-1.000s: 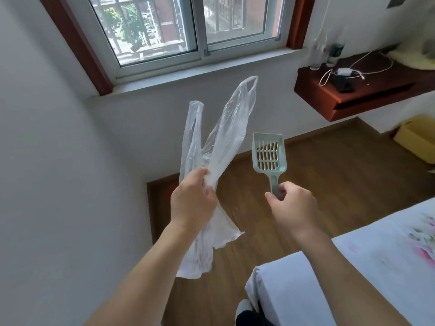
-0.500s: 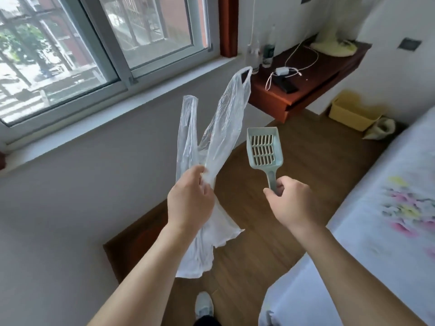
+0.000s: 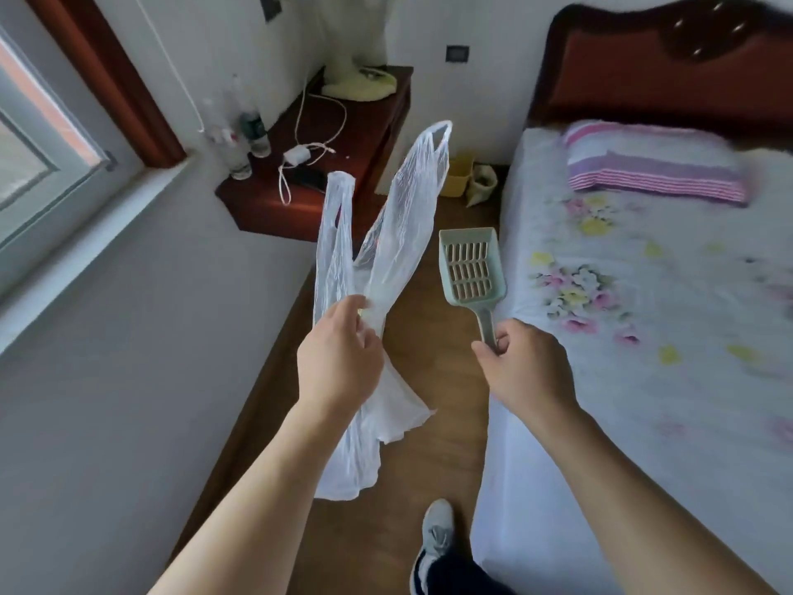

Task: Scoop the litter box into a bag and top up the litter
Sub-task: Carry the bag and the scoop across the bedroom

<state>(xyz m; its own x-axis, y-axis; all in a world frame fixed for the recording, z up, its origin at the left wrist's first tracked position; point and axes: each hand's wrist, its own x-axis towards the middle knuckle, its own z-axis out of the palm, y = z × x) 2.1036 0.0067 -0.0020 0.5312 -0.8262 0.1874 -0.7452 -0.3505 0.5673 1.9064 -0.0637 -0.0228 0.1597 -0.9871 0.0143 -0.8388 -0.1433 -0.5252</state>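
Note:
My left hand (image 3: 339, 362) grips a thin clear plastic bag (image 3: 399, 225) by its middle; the two handle loops stick up and the bottom hangs below my wrist. My right hand (image 3: 523, 367) holds the handle of a pale green slotted litter scoop (image 3: 470, 266), its head pointing up. Far ahead on the floor stands a yellow litter box (image 3: 457, 176), partly hidden behind the bag, with a small open sack (image 3: 482, 184) beside it.
A bed (image 3: 643, 319) with a floral sheet and striped pillow (image 3: 652, 165) fills the right. A dark wooden shelf (image 3: 326, 165) with bottles, a charger and a fan base juts from the left wall. A narrow strip of wood floor (image 3: 429, 457) runs between wall and bed.
The view has swung right from the window toward the bed and the far corner. Both hands keep the bag and scoop in the same grip in front of me.

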